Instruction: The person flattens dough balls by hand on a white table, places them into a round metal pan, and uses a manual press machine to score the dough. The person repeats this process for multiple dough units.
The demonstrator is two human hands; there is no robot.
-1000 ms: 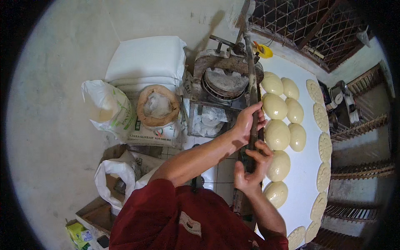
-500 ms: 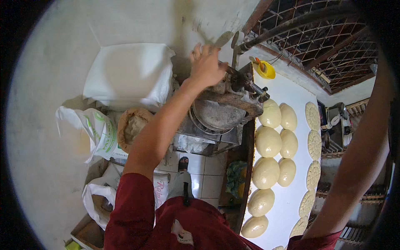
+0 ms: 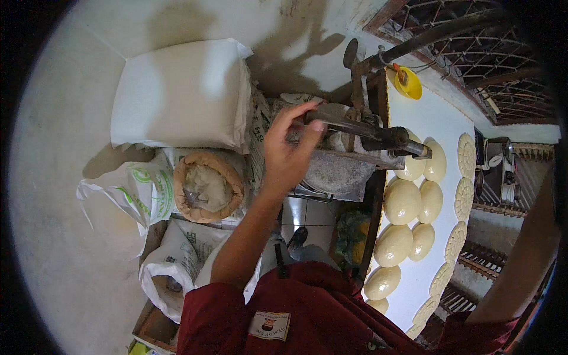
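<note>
My left hand (image 3: pixel 289 148) reaches forward over an old metal machine. Its thumb and fingers close round the end of a dark metal handle (image 3: pixel 346 125), which runs to the right across the top of the machine. Below the handle, the machine has a round, flour-dusted metal part (image 3: pixel 337 171). My right forearm (image 3: pixel 523 260) rises along the right edge, with its hand outside the picture. Beside the machine, several smooth, shiny balls of dough (image 3: pixel 402 202) lie in two columns on a white table (image 3: pixel 441 112).
Flat, patterned dough rounds (image 3: pixel 464 199) line the table's right side. A yellow bowl (image 3: pixel 408 84) stands at its far end. On my left are a large white sack (image 3: pixel 177 97), an open brown flour sack (image 3: pixel 208 188) and white bags (image 3: pixel 139 192). Slatted racks (image 3: pixel 482 260) stand beyond the table.
My view has shifted, so the machine and table sit further right. My left hand has swung the handle toward me, and its fingers now wrap round the handle's end.
</note>
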